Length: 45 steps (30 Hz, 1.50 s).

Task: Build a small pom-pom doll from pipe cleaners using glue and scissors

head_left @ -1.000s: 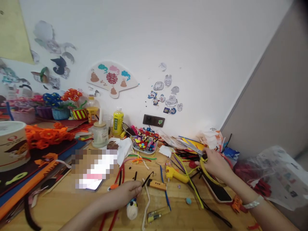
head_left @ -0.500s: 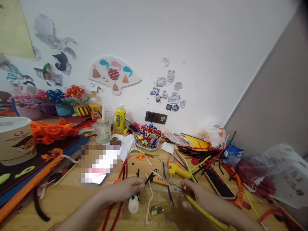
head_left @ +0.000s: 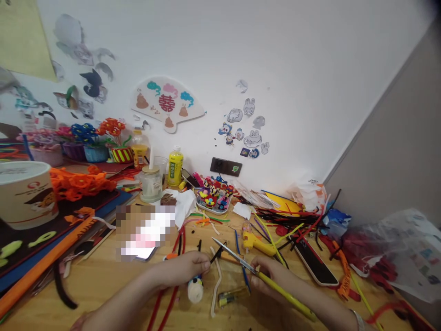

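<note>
My left hand is closed, its thumb and fingertips pinching a bent black pipe cleaner. Just below that hand is a small figure with a round cream end and a bit of blue; whether the fingers also grip it is hidden. My right hand is wrapped around scissors with long yellow handles. Their silver blades point up and left, and the tips lie by the black pipe cleaner; I cannot tell if they touch it. A cream pipe cleaner lies between the hands.
A yellow glue gun lies beyond my right hand, near a dark phone-like slab. Left stand a lit phone, a glass jar and a large paper cup. A tray of small figures sits at the back.
The view has shifted slightly. The scissors have moved a little left relative to my left hand, bringing their tips across the black pipe cleaner. Both hands keep their holds.
</note>
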Tool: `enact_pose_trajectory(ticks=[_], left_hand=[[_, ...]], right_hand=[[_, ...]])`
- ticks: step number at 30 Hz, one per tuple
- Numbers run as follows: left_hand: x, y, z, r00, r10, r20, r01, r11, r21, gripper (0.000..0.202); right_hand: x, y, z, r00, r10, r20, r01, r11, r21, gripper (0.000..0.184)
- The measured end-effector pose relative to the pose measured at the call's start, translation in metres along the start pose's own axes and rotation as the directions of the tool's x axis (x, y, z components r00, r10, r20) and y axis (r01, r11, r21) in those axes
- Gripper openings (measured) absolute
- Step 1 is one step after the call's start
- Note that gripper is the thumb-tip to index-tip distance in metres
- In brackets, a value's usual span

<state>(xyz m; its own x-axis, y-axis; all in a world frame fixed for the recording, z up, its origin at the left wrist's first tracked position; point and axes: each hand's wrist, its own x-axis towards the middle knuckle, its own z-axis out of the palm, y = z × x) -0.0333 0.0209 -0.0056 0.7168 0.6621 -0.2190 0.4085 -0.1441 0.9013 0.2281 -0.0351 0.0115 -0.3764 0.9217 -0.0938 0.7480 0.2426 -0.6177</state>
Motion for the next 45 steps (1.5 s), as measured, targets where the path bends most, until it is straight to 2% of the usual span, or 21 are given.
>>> enact_pose_trajectory(ticks=[10,16,21,28,38,41,45], left_hand=[[0.000,0.000,-0.002,0.999,-0.035,0.014,0.035,0.999,0.008,0.026],[-0.003,0.008,-0.002,0.998,-0.064,-0.003,0.064,0.998,0.003,0.025],[-0.001,0.006,-0.003,0.996,-0.077,-0.051,0.077,0.997,-0.001,0.027],[0.005,-0.004,-0.002,0.994,-0.044,-0.097,0.046,0.999,0.017,0.023],[0.006,0.001,0.001,0.986,-0.007,-0.164,0.008,1.000,0.007,0.028],[0.007,0.003,0.005,0.978,0.014,-0.207,-0.016,1.000,-0.005,0.029],[0.013,0.000,0.012,0.962,0.017,-0.273,-0.024,0.999,-0.023,0.030]], right_hand=[[0.001,0.002,0.002,1.000,0.017,-0.023,-0.017,1.000,-0.004,0.027],[0.000,-0.002,-0.004,1.000,0.005,-0.007,-0.005,0.999,-0.044,0.025],[-0.002,-0.001,-0.004,1.000,0.026,-0.011,-0.026,0.999,-0.022,0.022],[-0.003,0.001,0.004,0.997,0.013,-0.074,-0.014,1.000,-0.016,0.021],[-0.003,0.002,0.004,0.996,0.011,-0.092,-0.015,0.999,-0.049,0.023],[-0.004,0.003,0.010,0.990,0.056,-0.130,-0.066,0.995,-0.076,0.027],[-0.007,-0.009,0.020,0.979,0.106,-0.175,-0.116,0.992,-0.049,0.030]])
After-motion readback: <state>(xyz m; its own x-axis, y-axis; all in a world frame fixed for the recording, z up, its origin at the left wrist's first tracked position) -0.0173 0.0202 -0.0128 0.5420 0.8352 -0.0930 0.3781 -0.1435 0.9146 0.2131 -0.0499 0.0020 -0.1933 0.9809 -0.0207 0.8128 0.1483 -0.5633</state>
